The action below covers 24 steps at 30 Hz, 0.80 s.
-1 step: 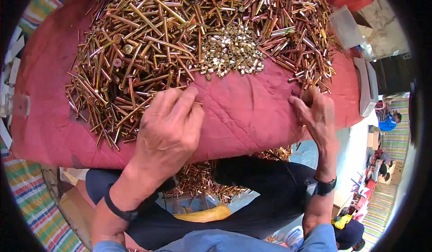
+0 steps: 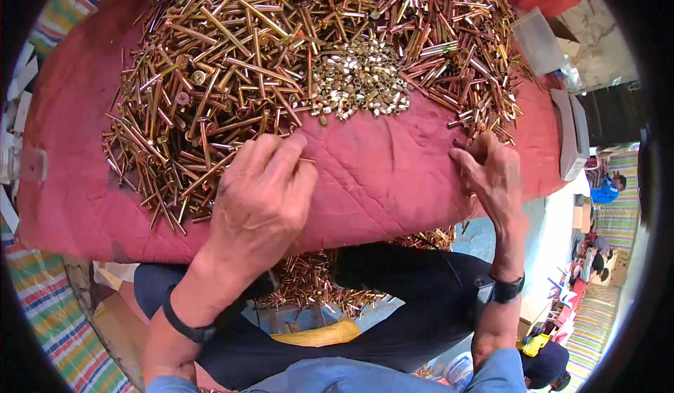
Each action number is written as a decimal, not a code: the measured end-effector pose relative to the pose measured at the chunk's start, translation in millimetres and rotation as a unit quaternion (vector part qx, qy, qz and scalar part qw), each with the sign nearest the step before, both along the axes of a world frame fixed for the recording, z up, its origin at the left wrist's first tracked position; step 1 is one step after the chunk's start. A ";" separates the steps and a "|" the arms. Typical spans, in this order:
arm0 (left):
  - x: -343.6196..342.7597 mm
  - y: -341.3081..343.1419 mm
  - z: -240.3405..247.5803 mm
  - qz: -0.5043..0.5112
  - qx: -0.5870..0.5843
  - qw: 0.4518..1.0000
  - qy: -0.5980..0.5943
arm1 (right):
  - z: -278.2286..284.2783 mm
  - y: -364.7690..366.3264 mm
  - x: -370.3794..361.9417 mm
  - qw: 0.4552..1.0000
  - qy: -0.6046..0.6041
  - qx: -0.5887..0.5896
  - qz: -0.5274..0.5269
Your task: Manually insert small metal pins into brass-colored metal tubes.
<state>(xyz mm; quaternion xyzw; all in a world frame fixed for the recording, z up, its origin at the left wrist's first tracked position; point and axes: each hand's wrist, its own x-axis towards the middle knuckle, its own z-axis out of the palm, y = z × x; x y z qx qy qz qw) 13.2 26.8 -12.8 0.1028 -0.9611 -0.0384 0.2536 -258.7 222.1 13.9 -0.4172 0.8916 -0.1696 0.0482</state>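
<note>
Cloth comes first: a quilted red cloth (image 2: 393,182) covers the counter and drapes over its near edge toward the person's lap. Across its far half spreads a great heap of long brass pins (image 2: 232,63), lying every which way, with a denser drift down the left side. Set into the heap near the middle is a smaller pile of short brass nuts (image 2: 359,77). Below the counter edge, more brass pieces (image 2: 316,287) lie in a container between the knees.

The left hand (image 2: 263,196) rests at the near edge of the heap, fingers drawn together, thumb and forefinger pinching one thin pin (image 2: 306,160) whose tip pokes out to the right, its long axis running roughly left to right. The loose pins lie just beyond and to the left of this hand, touching its knuckles, so it is the nearer hand to them. The right hand (image 2: 491,175) lies well apart on the cloth, fingers loosely spread and curled at the heap's right fringe; whether it grips anything I cannot tell.
</note>
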 end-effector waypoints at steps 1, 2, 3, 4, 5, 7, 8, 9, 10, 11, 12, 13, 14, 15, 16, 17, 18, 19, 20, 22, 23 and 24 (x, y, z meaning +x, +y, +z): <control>-1.1 -2.1 0.2 0.008 0.021 1.000 -0.007 | -5.9 2.3 -5.3 0.998 0.046 -0.007 0.032; -3.6 -3.1 1.8 0.007 0.020 1.000 -0.004 | -5.1 2.0 -4.9 0.998 0.048 -0.008 0.031; -5.6 -3.6 2.3 0.013 0.033 0.999 -0.009 | -6.5 -0.3 -2.9 0.998 0.043 -0.030 0.039; -7.5 -4.9 2.5 0.019 0.047 0.999 -0.013 | -6.8 -2.8 -0.1 0.997 0.038 -0.052 0.047; -10.2 -7.6 0.4 0.019 0.046 0.999 -0.012 | -4.0 -4.5 4.3 0.997 0.039 -0.053 0.048; -13.9 -13.6 -5.7 -0.026 -0.004 0.996 0.086 | 2.1 -10.2 19.3 0.990 -0.065 -0.120 0.029; -14.7 -14.8 -3.9 -0.026 -0.005 0.996 0.084 | 6.0 -16.5 29.8 0.990 -0.067 -0.121 0.029; -16.8 -15.2 -0.3 -0.043 0.032 0.991 0.125 | 12.2 -24.4 42.7 0.955 -0.207 -0.212 0.027; -19.2 -15.3 5.2 -0.061 0.067 0.982 0.167 | 17.4 -31.7 54.1 0.891 -0.341 -0.299 0.025; -19.9 -13.4 11.5 -0.081 0.092 0.975 0.186 | 20.7 -37.0 65.0 0.891 -0.339 -0.300 0.024; -18.3 -5.5 13.5 -0.080 0.090 0.975 0.186 | 21.4 -43.2 77.1 0.845 -0.409 -0.345 0.012; -18.7 8.8 14.2 -0.066 0.341 0.912 0.218 | 20.6 -46.0 85.6 0.791 -0.473 -0.388 -0.003; -18.6 19.8 15.0 -0.047 0.569 0.787 0.234 | 17.7 -48.7 92.2 0.791 -0.473 -0.388 -0.004; -18.5 25.6 19.2 -0.065 0.715 0.657 0.228 | 16.7 -49.8 97.7 0.772 -0.483 -0.414 0.001; -17.6 27.5 19.4 -0.067 0.717 0.655 0.229 | 15.4 -49.1 100.6 0.752 -0.493 -0.438 0.005; -16.9 28.7 19.2 -0.057 0.787 0.579 0.205 | 11.4 -46.7 100.9 0.762 -0.479 -0.436 0.032; -15.3 29.2 19.1 -0.044 0.847 0.499 0.178 | 8.9 -46.2 102.0 0.762 -0.479 -0.435 0.032; -15.8 31.8 14.5 -0.051 0.853 0.484 0.189 | 7.0 -45.9 103.3 0.767 -0.476 -0.429 0.038; -14.7 31.4 15.2 -0.050 0.853 0.484 0.190 | 6.3 -46.1 104.5 0.772 -0.472 -0.423 0.043; -13.1 30.6 15.7 -0.054 0.865 0.470 0.169 | 5.1 -46.1 104.8 0.768 -0.474 -0.427 0.051; -12.4 30.5 15.6 -0.054 0.865 0.469 0.170 | 5.5 -46.6 104.9 0.751 -0.494 -0.436 0.046; -11.8 30.2 16.0 -0.057 0.865 0.468 0.171 | 5.7 -47.1 105.1 0.732 -0.513 -0.446 0.042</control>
